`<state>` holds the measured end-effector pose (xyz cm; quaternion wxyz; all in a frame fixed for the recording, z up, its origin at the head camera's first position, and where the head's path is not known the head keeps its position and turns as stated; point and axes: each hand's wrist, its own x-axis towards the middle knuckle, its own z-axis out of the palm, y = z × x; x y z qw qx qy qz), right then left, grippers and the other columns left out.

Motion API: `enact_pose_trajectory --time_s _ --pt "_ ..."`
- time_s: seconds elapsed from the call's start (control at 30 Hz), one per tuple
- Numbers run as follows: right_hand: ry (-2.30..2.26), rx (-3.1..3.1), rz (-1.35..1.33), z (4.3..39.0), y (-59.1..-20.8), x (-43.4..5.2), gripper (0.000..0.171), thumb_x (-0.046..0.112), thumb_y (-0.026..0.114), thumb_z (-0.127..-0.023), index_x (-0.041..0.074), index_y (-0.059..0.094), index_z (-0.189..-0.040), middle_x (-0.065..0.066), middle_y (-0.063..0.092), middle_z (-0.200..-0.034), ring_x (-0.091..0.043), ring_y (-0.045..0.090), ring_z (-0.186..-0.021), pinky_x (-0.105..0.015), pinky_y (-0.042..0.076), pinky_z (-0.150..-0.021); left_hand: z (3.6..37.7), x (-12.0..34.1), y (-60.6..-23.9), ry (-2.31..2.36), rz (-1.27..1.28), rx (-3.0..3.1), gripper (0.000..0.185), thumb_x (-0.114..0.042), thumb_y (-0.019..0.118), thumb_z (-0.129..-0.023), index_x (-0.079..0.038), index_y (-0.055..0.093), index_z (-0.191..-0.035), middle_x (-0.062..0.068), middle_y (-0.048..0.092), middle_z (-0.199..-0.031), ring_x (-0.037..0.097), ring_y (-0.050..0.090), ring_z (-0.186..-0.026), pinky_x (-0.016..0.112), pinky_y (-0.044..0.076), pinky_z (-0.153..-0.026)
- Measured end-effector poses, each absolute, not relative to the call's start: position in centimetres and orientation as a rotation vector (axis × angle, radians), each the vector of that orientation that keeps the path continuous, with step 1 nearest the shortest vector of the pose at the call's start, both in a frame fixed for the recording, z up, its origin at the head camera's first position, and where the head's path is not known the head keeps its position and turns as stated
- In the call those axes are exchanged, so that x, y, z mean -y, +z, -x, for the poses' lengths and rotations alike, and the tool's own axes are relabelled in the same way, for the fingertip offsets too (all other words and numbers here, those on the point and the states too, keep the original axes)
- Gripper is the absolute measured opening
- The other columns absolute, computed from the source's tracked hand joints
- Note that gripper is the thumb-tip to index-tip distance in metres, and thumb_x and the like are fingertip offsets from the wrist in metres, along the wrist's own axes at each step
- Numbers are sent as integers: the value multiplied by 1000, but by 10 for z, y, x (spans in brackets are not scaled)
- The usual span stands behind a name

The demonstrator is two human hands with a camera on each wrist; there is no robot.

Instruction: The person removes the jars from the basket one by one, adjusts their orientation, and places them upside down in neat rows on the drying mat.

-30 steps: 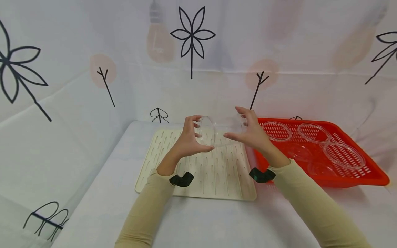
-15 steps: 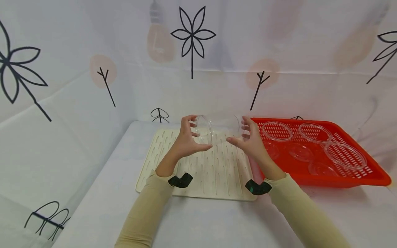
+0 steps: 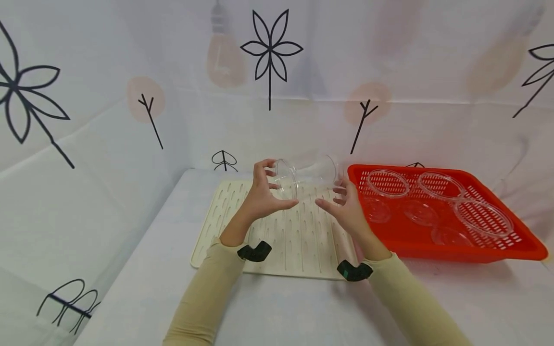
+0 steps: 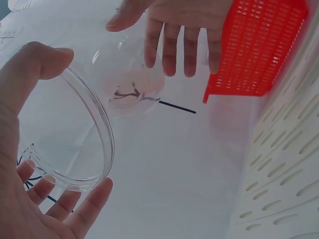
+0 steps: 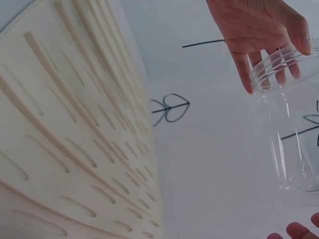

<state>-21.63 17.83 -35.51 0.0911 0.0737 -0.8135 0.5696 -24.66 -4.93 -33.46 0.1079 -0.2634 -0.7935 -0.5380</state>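
A clear, see-through jar is held on its side above the cream ridged mat, its base end slightly raised. My left hand grips the jar's ringed mouth end, with the thumb on the near side and the fingers round the far side, as the left wrist view shows. At the base end, my right hand stands with thumb and fingers spread apart. In the left wrist view the right hand's fingers hang fairly straight beside the jar's base; whether they touch it I cannot tell.
A red perforated basket stands on the right of the white-covered table. Inside are clear jars with round rims. White patterned cloth rises behind the table and on the left.
My right hand has moved down and slightly left along the jar's base end, its fingers lower than before. The jar's base end has tilted up a little. My left hand has barely moved.
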Motion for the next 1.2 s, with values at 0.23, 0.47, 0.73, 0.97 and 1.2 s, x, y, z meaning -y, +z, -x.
enact_pose_trajectory --time_s 0.23,0.47,0.73,0.97,1.2 --pt "1708 2390 -265 216 -365 -175 81 28 73 -81 8 23 -141 -13 34 -138 -32 37 -122 -48 37 -98 246 47 -334 -1621 773 2305 98 -15 85 -66 -11 15 -134 14 25 -133 31 51 -102 35 49 -83" --pt "1628 2390 -313 216 -371 -169 78 30 74 -79 6 29 -139 -15 40 -134 -36 42 -120 -49 40 -96 245 46 -333 -1631 765 2293 97 -15 84 -66 -11 15 -134 14 25 -134 31 51 -102 35 51 -80" --pt "1700 2369 -337 215 -372 -167 74 21 71 -83 4 28 -140 -18 38 -134 -39 40 -121 -49 38 -97 244 44 -334 -1651 764 2302 97 -17 84 -67 -13 15 -134 8 27 -131 27 54 -98 33 52 -77" --pt "1799 2285 -361 213 -366 -168 66 13 65 -86 -1 28 -139 -20 38 -133 -35 41 -120 -48 37 -99 243 44 -335 -1679 748 2343 98 -17 83 -67 -13 13 -136 11 28 -130 32 53 -101 35 51 -80" --pt "1879 2179 -413 214 -356 -167 57 9 58 -89 -2 28 -136 -16 39 -132 -32 42 -118 -43 40 -97 243 44 -335 -1709 767 2363 99 -16 83 -67 -14 12 -137 13 30 -129 31 48 -109 37 48 -85"
